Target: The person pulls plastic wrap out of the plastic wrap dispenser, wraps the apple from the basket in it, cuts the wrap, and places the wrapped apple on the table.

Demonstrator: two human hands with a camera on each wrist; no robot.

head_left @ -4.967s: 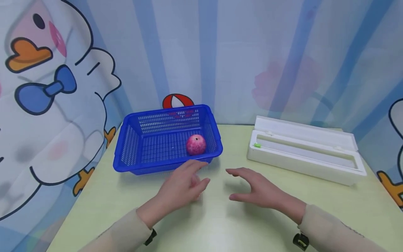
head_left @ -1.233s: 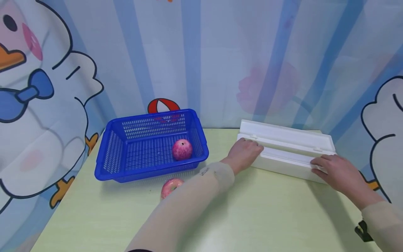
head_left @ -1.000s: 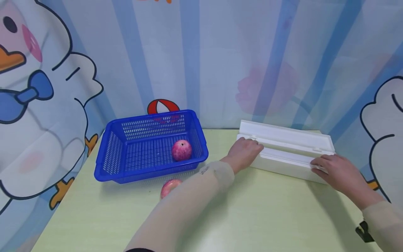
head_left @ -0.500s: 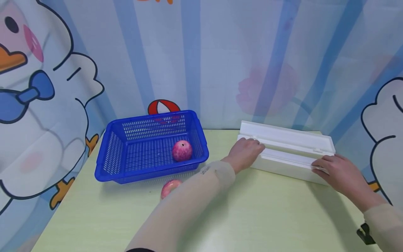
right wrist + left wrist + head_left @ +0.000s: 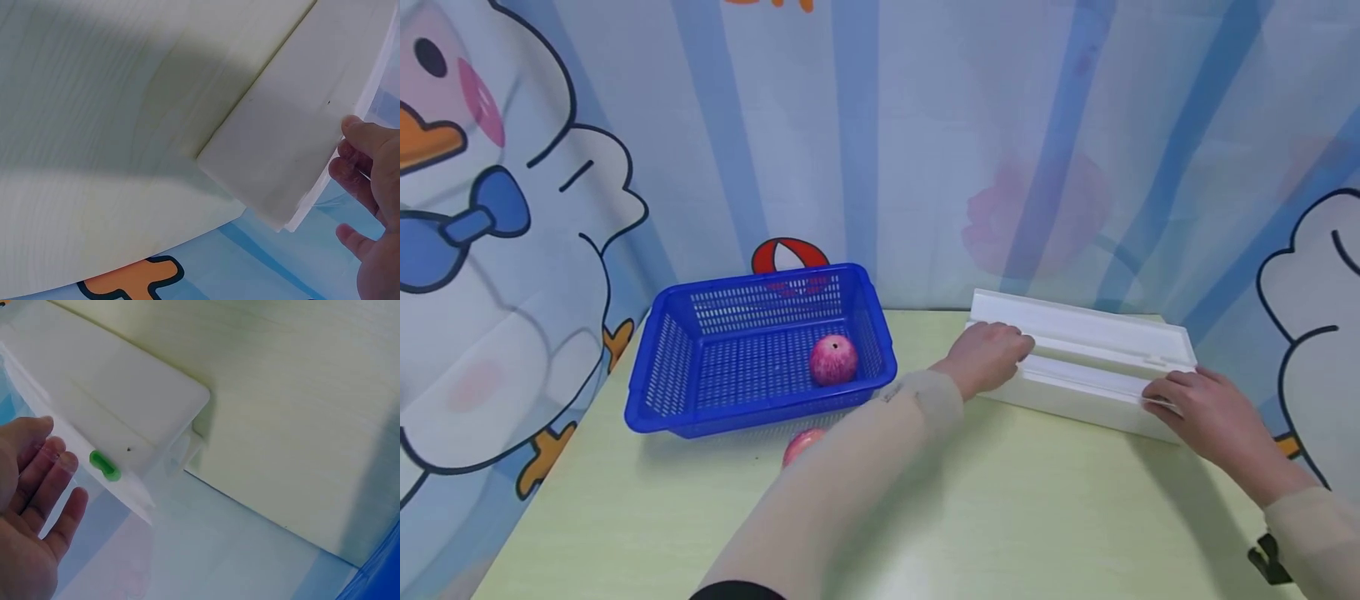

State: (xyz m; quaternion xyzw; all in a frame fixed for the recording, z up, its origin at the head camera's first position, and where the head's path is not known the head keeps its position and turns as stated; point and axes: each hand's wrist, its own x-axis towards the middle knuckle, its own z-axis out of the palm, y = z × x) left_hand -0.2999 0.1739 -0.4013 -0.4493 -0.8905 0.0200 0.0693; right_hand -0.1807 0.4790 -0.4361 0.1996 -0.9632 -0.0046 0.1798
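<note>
A long white plastic wrap dispenser (image 5: 1075, 398) lies at the table's back right, its lid (image 5: 1082, 325) raised. My left hand (image 5: 988, 358) is at the dispenser's left end, thumb and fingertips together; in the left wrist view, clear plastic wrap (image 5: 47, 452) glints between them. Beside those fingers sits a green slider (image 5: 103, 465), hidden in the head view. At the right end, my right hand (image 5: 1213, 421) pinches the wrap's edge over the front rim. The right wrist view shows clear film over its fingertips (image 5: 355, 176). How far the film is drawn out cannot be made out.
A blue plastic basket (image 5: 760, 414) stands at the back left with a red apple (image 5: 833, 360) in it. Another apple (image 5: 801, 446) lies on the table (image 5: 1037, 517) before it, partly covered by my left sleeve (image 5: 850, 467). A printed curtain (image 5: 917, 167) hangs behind.
Five seconds ago both hands were mid-table, the left over the loose apple; they have since moved right to the dispenser. During the last second the left hand has shifted slightly; the right has barely moved.
</note>
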